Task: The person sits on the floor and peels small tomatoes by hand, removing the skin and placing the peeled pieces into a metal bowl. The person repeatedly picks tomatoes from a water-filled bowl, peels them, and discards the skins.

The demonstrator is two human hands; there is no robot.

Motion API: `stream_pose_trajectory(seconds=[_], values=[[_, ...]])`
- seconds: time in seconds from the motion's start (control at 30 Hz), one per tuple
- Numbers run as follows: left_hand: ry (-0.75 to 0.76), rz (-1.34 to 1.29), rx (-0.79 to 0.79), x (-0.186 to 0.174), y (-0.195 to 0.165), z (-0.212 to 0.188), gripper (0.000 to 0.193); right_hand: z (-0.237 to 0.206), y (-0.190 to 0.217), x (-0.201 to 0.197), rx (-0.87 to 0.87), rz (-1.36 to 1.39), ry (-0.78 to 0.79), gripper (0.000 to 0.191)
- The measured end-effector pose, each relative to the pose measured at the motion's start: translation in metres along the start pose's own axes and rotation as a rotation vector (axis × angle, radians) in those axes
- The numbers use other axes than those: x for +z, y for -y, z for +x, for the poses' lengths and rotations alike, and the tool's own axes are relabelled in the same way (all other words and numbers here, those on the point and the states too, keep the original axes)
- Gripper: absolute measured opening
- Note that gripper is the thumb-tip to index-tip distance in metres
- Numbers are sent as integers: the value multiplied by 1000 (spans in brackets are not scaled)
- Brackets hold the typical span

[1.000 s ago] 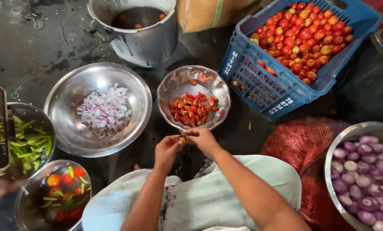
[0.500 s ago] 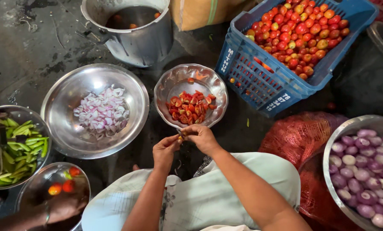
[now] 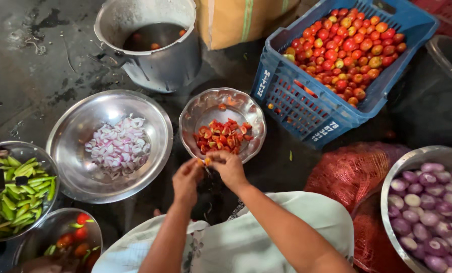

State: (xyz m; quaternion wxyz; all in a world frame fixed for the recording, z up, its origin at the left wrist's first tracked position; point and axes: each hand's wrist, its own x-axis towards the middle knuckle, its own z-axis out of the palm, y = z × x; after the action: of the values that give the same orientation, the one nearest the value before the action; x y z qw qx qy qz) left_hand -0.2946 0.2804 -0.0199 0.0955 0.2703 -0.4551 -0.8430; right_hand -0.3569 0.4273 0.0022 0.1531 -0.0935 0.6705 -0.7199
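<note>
My left hand and my right hand meet at the near rim of a small steel bowl that holds cut tomato pieces. Both pinch a small piece of tomato between the fingertips. Whether a blade is in either hand cannot be seen. A blue plastic crate full of whole red and orange tomatoes stands tilted to the right of the bowl.
A large steel bowl of chopped onion lies left. Green beans fill a bowl at far left; another bowl holds mixed vegetables. A metal pot stands behind. Peeled onions and a red mesh sack sit right.
The view has shifted slightly. My hands stay together at the bowl's rim, working the same small tomato piece. Another person's hand seen at the lower left bowl earlier has drawn back.
</note>
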Motion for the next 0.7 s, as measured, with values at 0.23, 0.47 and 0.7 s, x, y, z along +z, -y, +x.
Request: stream_pose_trajectory(seconds=[0.23, 0.47, 0.7], values=[[113, 732, 267, 50, -80, 29, 42, 19, 76, -44, -518, -332, -144, 40], [100, 902, 447, -3, -25, -29, 49, -6, 32, -99, 269, -15, -91, 27], [120, 761, 10, -14, 5, -75, 47, -48, -4, -29, 377, 85, 307, 27]])
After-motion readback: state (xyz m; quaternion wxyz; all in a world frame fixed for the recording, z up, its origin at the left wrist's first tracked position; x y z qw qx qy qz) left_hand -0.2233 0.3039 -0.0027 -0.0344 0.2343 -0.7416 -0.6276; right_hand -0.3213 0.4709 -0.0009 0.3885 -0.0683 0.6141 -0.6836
